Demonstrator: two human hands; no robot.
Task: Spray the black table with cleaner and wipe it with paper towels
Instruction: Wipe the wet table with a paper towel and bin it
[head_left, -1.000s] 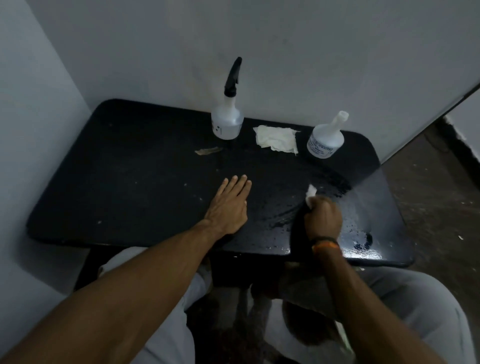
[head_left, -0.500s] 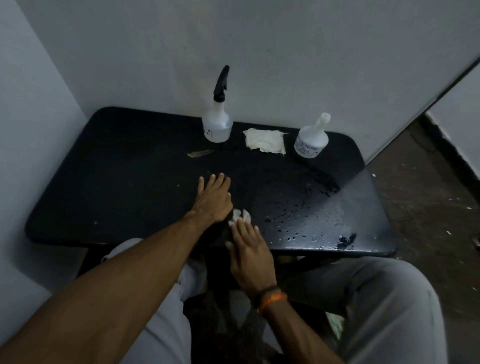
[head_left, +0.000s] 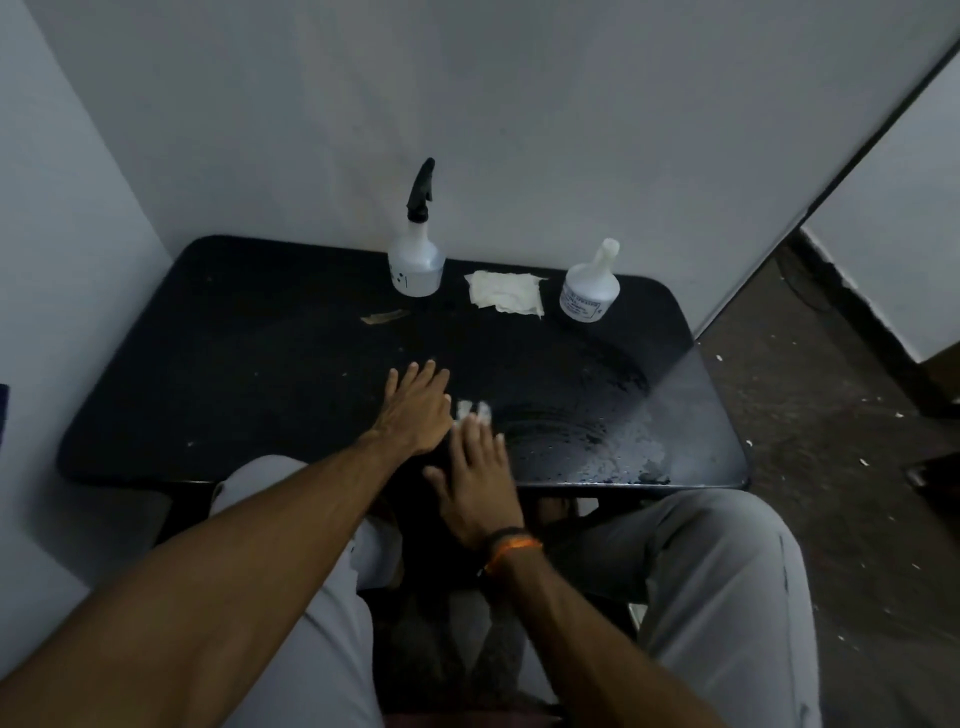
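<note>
Wiping is what I judge to be under way: the black counter (head_left: 249, 364) shows wet arcs and beaded droplets across its right half, so I take the spraying as done there at least, while the left half looks dry and carries pale specks and a thin tan scrap (head_left: 385, 316). By my reading that dry side has not yet been wiped, and may want spraying too.

A small wad of paper towel (head_left: 471, 409) lies on the counter near its front edge, at the left margin of the wet patch. My right hand (head_left: 480, 483) lies flat over it, fingers extended and close together, pressing the wad down under the fingertips, not gripping it. My left hand (head_left: 415, 408) rests palm down just beside it, fingers straight and slightly spread, holding nothing; the two hands look to be touching or nearly so along their inner edges.

Farther back, against the wall, the spray bottle (head_left: 416, 260) with its black trigger stands upright. A spare folded paper towel (head_left: 506, 292) lies to its right, and beyond that a second white bottle (head_left: 589, 286) with a plain nozzle.
</note>
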